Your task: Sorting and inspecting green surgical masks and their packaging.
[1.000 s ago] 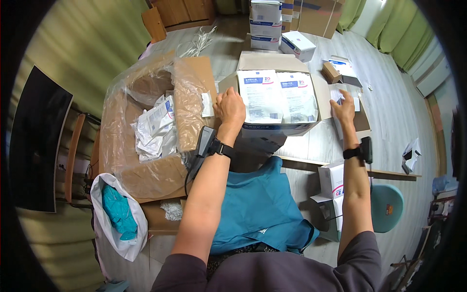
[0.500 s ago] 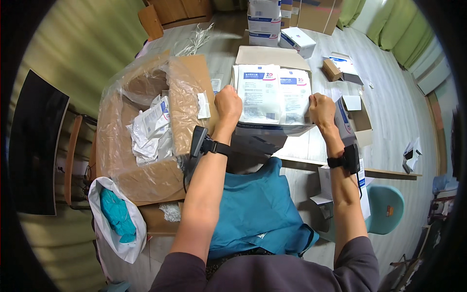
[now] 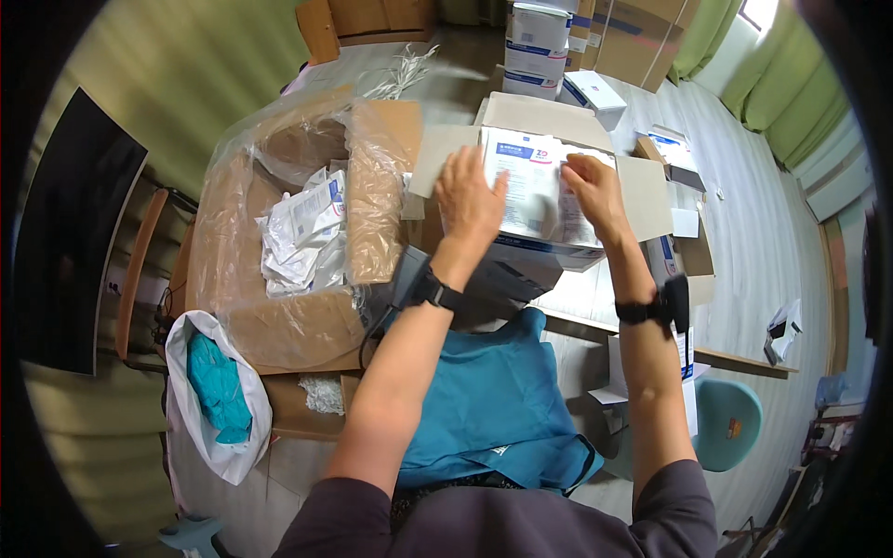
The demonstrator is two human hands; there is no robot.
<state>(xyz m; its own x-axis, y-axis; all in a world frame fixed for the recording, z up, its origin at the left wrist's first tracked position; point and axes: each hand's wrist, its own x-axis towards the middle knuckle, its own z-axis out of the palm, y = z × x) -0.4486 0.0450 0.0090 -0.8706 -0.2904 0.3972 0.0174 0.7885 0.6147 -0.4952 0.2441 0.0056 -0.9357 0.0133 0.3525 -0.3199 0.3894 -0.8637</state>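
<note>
An open white carton stands in front of me, its side flaps folded outward. Two stacks of flat white packets with blue and pink print fill it: the left stack shows plainly, while my right hand partly covers the right stack. My left hand is open, fingers spread, over the carton's left edge beside the left stack. Above the right stack is my right hand, fingers bent and thumb apart, with nothing visible in it. Whether its fingertips touch the packets I cannot tell.
To the left, a large cardboard box lined with clear plastic holds loose white packets. A white bag with teal cloth stands below it. Stacked white boxes are at the back; opened cartons lie right, near a teal chair.
Both hands have let go of the carton's sides and moved inward over the packets, fingers opening. The side flaps now lie outward. The whole view has shifted slightly.
</note>
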